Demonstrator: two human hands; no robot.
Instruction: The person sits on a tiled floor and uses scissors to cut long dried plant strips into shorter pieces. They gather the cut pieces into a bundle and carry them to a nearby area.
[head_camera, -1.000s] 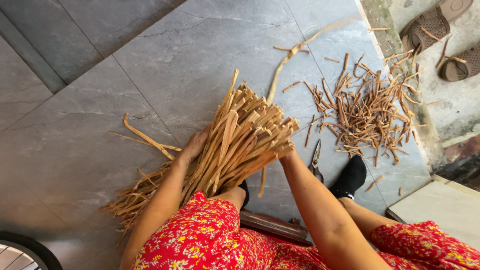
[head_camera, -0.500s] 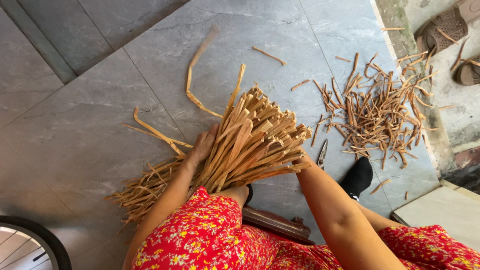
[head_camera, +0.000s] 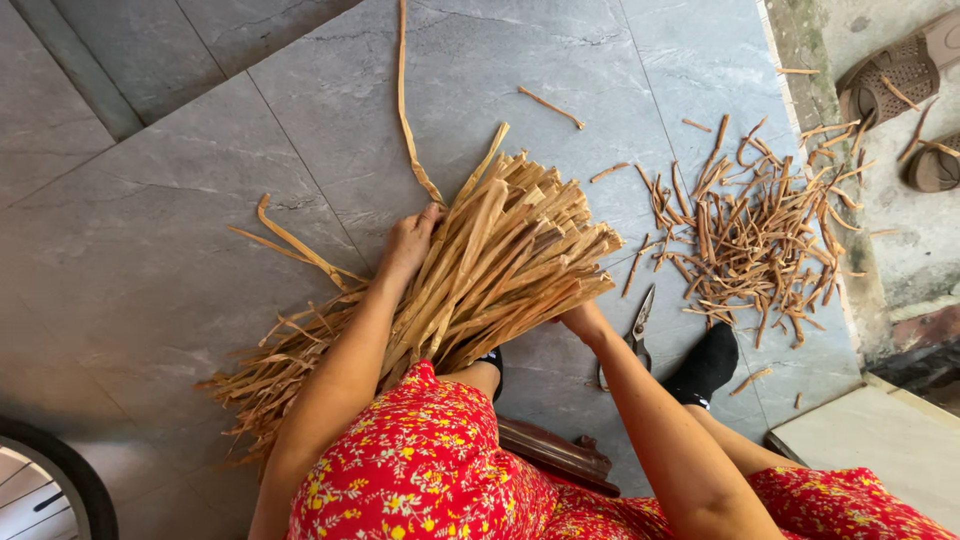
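A thick bundle of flat tan straw strips (head_camera: 480, 270) lies across my lap and the grey tiled floor, cut ends pointing up and right. My left hand (head_camera: 408, 243) rests on the bundle's left side, fingers closed around a few strips, with one long strip (head_camera: 403, 100) running up past the frame's top edge. My right hand (head_camera: 583, 320) grips the bundle's lower right edge from underneath; its fingers are mostly hidden by the strips.
Scissors (head_camera: 636, 330) lie on the tile just right of my right hand. A heap of short cut pieces (head_camera: 752, 238) spreads to the right. Two sandals (head_camera: 905, 70) sit at the top right. A dark wooden stool edge (head_camera: 555, 455) shows under me.
The long strip at my left hand has swung from the right side over to straight up. The bundle has shifted slightly, and my hands stay on its two sides.
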